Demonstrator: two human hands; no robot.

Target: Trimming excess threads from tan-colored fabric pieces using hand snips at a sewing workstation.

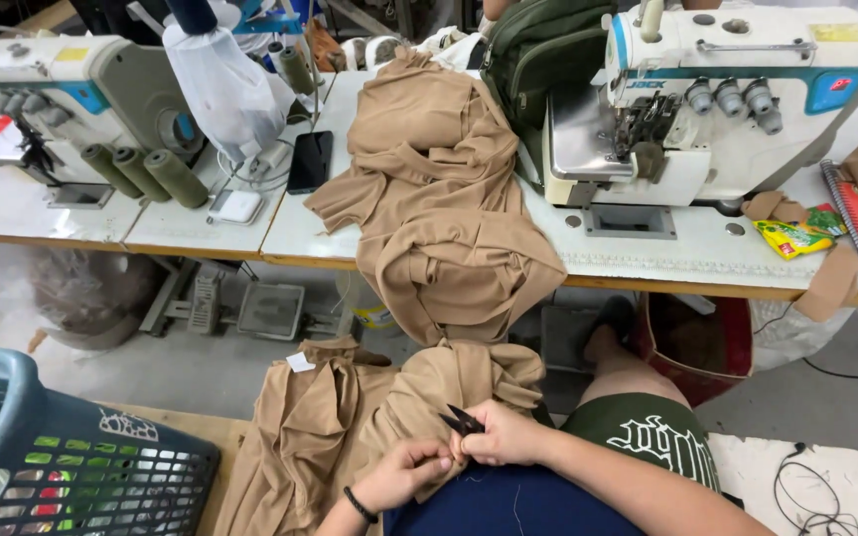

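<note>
Thread trimming looks to be the step in hand: the right hand (pixel 500 437) has its grip clamped on small black snips (pixel 463 421), the left hand (pixel 411 470) pinches tan fabric (pixel 350 417) on the lap, near side. The next move likely calls for holding the cloth taut beside the blades.
</note>
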